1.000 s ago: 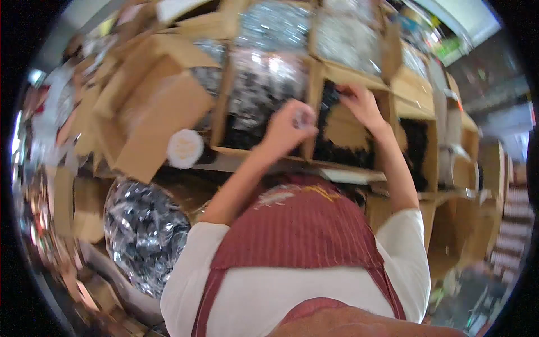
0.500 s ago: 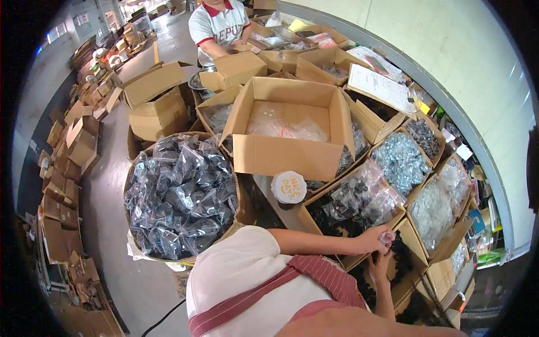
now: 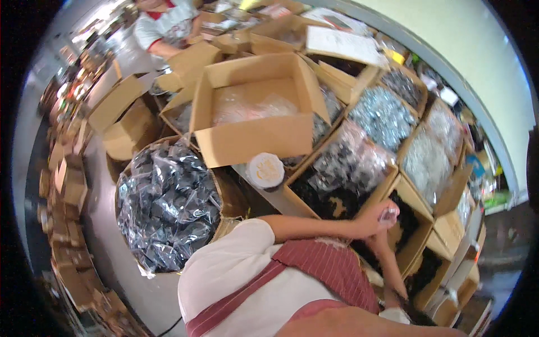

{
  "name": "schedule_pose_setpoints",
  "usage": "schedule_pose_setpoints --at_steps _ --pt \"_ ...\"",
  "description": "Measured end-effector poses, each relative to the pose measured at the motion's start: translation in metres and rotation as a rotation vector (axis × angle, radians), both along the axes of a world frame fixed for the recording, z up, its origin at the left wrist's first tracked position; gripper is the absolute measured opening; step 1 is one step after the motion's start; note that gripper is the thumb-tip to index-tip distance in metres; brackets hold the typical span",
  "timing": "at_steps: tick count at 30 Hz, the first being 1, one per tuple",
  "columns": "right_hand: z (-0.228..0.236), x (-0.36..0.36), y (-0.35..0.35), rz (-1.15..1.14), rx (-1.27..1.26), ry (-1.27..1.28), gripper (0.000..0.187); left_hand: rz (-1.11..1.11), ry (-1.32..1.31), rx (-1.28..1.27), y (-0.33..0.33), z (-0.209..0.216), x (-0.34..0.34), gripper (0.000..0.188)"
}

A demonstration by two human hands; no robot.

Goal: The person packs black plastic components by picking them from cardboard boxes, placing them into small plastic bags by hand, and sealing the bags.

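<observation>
My left hand (image 3: 371, 221) is closed round a small clear plastic piece (image 3: 388, 214), perhaps a little bag; blur hides its exact kind. Just below and against it is my right hand (image 3: 379, 242), its fingers mostly hidden behind the left. Both hands are over an open carton (image 3: 425, 238) with black items lying in it. Beyond the left hand, another carton holds clear bags of parts (image 3: 351, 171) with loose black pieces (image 3: 314, 194) at its near end.
A large box of bagged dark parts (image 3: 168, 202) stands at left. In front is an open carton (image 3: 255, 140) with clear bags inside, a lidded cup (image 3: 265, 170) near it. Bags of bluish parts (image 3: 382, 117) lie farther right. A co-worker (image 3: 165, 28) stands across the table.
The view has turned, so the table and boxes appear shifted left and up. My hands stay together, with the left now covering more of the right; the clear piece remains in the left.
</observation>
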State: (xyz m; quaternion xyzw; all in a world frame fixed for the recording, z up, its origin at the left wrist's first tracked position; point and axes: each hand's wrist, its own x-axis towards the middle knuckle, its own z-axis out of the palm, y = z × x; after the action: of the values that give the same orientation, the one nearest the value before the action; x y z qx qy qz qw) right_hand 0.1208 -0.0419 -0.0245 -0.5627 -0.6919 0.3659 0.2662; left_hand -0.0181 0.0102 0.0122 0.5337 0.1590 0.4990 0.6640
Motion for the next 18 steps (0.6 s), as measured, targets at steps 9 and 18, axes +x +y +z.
schedule_pose_setpoints --at_steps 9,18 --pt "-0.028 0.004 -0.014 0.151 0.139 -0.363 0.068 -0.012 0.129 -0.080 0.011 0.010 -0.014 0.020" --pt "0.042 0.062 -0.011 -0.440 -0.671 0.984 0.038 -0.044 0.066 -0.190 0.017 0.020 -0.021 0.027"
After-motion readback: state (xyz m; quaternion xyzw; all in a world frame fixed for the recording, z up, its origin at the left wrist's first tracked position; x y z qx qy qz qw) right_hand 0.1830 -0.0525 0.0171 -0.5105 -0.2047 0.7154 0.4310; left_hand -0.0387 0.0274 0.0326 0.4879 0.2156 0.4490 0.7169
